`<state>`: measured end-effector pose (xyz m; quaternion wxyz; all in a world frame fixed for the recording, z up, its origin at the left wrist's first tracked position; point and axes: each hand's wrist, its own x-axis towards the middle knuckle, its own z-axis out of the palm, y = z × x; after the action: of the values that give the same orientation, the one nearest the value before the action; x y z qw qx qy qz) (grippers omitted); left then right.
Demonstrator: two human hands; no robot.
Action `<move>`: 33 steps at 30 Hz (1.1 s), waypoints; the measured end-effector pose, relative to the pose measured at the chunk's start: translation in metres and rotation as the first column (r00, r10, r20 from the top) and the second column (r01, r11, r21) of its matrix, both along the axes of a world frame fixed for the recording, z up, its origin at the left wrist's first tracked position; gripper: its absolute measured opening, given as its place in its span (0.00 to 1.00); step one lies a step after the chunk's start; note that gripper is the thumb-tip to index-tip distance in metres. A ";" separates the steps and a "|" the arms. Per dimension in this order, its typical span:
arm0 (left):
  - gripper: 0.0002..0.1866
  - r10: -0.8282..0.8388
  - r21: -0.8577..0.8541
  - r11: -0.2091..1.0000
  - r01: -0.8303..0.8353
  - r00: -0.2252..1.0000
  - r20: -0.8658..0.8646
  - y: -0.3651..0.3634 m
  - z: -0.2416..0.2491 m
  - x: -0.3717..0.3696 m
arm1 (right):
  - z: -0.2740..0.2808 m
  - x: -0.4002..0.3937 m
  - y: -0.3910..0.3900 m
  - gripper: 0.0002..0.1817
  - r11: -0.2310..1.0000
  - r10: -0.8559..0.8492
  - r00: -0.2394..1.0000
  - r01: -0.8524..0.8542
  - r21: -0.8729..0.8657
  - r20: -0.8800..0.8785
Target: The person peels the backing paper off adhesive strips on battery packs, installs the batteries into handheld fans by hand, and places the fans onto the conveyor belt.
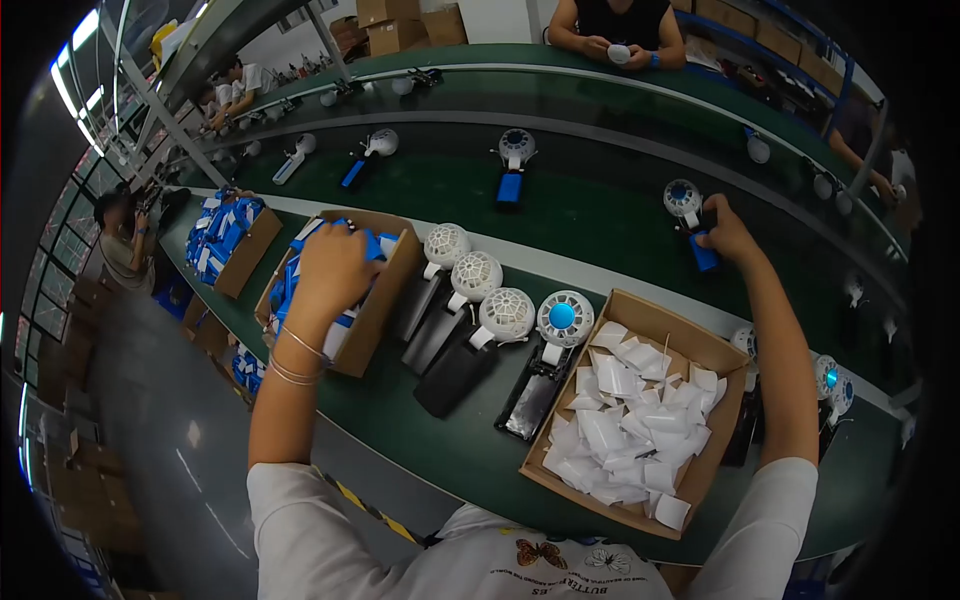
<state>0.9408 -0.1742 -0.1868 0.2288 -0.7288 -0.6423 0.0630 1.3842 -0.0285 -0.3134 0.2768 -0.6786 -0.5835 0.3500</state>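
Observation:
My left hand reaches into a cardboard box filled with blue battery packs; its fingertips are hidden behind the back of the hand. On the green belt at the right, my right hand has thumb and fingers closed about a handheld fan with a white round head, at its blue battery pack. Between my arms several handheld fans with white heads and dark handles lie side by side. One fan shows a blue disc in its head and an exposed handle.
A cardboard box of white curved plastic pieces stands before my right arm. Farther left is another box of blue packs. More fans lie along the belt. Across the line a person holds a white part.

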 end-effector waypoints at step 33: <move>0.25 0.344 -0.041 0.522 0.852 -0.166 0.924 -0.041 -0.064 0.202 | 0.054 -0.070 -0.191 0.10 0.218 0.216 0.955 -0.250 0.944 0.203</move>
<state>1.1432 -0.2148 -0.2512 -0.6358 -0.6654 -0.2683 -0.2846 1.3140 -0.2198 -0.2599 0.5678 -0.2790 -0.7729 -0.0492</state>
